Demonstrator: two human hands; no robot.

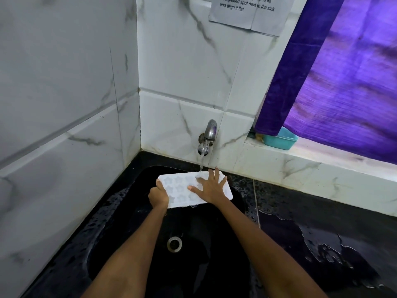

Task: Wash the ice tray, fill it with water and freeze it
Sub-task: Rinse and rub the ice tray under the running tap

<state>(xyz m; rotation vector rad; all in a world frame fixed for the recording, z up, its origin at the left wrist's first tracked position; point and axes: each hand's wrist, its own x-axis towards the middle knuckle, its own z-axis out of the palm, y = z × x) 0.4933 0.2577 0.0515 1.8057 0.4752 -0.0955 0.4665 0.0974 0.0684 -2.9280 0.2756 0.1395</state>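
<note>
We hold the white star-cavity silicone ice tray (180, 188) over the black sink (120, 211): left hand (158, 196) gripping its 9 o'clock edge, right hand (211, 188) spread flat on top, steel tap (207, 138) running at 12.

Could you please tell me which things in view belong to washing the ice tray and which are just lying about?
In use:
ice tray
left hand, holding the tray's end
right hand, spread flat on the tray
tap, running
sink

Lying about:
teal tub
purple curtain
paper notice

Left hand (158, 195) curled, right hand (209, 187) splayed flat
</note>
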